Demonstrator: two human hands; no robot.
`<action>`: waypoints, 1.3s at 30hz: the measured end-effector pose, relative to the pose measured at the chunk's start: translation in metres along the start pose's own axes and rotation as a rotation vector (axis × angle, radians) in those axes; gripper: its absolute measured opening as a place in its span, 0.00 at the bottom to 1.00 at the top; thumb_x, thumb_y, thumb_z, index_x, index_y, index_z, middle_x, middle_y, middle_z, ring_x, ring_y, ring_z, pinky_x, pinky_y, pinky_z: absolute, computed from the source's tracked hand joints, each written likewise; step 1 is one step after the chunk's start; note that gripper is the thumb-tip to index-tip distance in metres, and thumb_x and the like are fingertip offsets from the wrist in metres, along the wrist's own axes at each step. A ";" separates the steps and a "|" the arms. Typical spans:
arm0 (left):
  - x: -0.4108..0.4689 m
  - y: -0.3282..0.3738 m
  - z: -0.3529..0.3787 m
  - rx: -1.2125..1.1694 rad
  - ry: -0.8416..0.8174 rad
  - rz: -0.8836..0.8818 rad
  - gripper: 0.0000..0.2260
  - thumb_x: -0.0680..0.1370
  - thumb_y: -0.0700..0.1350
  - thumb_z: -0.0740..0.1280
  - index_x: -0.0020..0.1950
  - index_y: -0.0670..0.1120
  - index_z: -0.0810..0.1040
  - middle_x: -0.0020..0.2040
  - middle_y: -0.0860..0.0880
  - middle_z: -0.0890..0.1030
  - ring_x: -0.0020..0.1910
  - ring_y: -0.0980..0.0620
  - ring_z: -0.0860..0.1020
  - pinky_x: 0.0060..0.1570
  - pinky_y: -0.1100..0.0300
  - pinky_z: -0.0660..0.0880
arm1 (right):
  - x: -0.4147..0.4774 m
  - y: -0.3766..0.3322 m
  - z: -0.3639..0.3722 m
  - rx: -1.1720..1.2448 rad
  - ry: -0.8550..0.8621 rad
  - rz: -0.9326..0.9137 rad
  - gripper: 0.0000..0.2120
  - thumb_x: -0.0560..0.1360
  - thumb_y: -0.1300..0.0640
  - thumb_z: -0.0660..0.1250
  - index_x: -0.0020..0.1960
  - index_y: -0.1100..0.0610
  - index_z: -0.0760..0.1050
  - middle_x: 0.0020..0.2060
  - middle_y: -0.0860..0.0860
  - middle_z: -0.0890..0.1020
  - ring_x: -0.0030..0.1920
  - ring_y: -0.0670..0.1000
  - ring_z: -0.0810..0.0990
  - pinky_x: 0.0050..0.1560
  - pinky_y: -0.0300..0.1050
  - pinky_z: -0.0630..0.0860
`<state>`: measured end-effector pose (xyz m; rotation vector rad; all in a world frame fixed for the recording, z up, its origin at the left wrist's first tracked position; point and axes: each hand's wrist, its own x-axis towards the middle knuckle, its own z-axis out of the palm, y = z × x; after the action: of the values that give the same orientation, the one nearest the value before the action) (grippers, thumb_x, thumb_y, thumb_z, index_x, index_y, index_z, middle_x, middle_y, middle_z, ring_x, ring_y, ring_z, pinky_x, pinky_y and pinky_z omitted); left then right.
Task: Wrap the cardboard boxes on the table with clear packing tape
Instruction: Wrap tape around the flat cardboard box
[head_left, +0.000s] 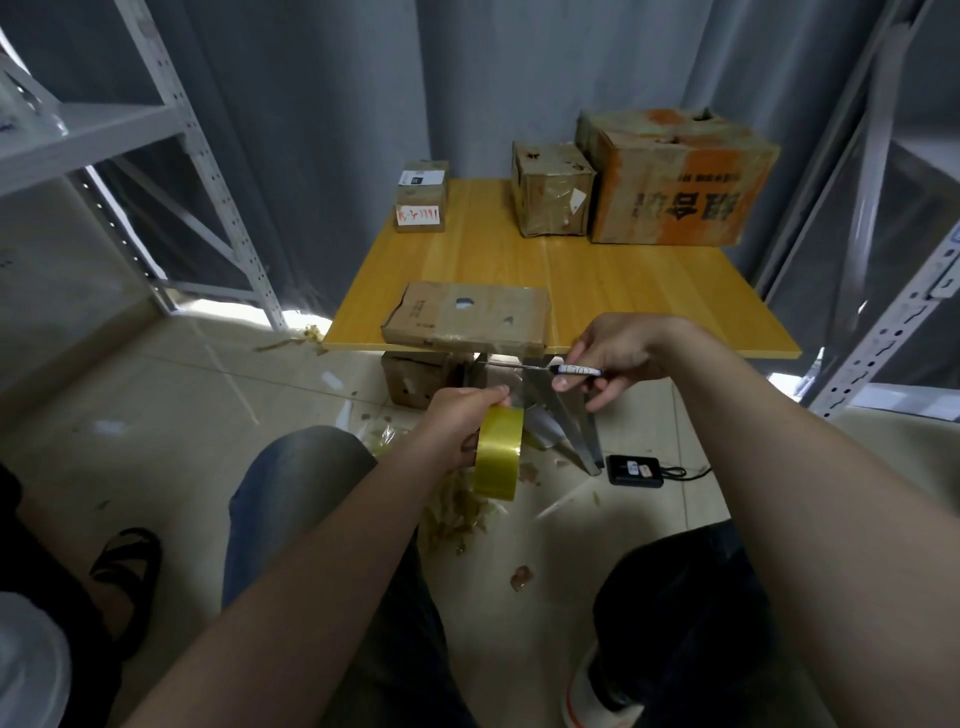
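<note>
While the person sits before the wooden counter, a big orange-printed box stands at its far right corner. A flat box lies at the near edge, a smaller box just beside the big one, a small labelled box far left. Below the edge, the left hand grips a yellowish tape roll; the right hand pinches a pen-shaped tool.

bare forearms; dark denim trousers (left knee faded blue-grey); white shoe on right foot
</note>
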<state>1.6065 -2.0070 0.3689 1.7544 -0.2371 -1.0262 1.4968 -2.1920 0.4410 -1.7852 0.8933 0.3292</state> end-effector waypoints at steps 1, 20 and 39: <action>0.000 -0.001 0.000 -0.002 0.001 -0.005 0.10 0.80 0.51 0.72 0.57 0.47 0.85 0.46 0.47 0.82 0.38 0.50 0.79 0.31 0.60 0.76 | 0.000 0.000 0.000 -0.003 0.009 0.001 0.31 0.61 0.59 0.82 0.60 0.70 0.80 0.34 0.57 0.80 0.28 0.46 0.76 0.36 0.43 0.84; -0.001 -0.002 0.000 -0.013 0.016 -0.014 0.09 0.81 0.50 0.71 0.55 0.45 0.85 0.40 0.46 0.78 0.33 0.50 0.75 0.34 0.61 0.76 | 0.008 0.006 0.010 -0.144 0.031 0.020 0.16 0.71 0.63 0.80 0.54 0.71 0.82 0.31 0.57 0.78 0.27 0.48 0.75 0.39 0.47 0.86; -0.009 0.009 -0.005 0.182 -0.123 -0.008 0.07 0.80 0.46 0.72 0.53 0.43 0.83 0.33 0.48 0.80 0.32 0.49 0.80 0.37 0.56 0.82 | -0.030 -0.008 -0.029 -0.174 -0.011 -0.043 0.13 0.66 0.65 0.81 0.48 0.64 0.82 0.36 0.58 0.82 0.29 0.49 0.76 0.44 0.51 0.86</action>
<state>1.6071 -2.0024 0.3816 1.8574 -0.4118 -1.1494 1.4764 -2.2044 0.4761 -1.9576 0.8380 0.3984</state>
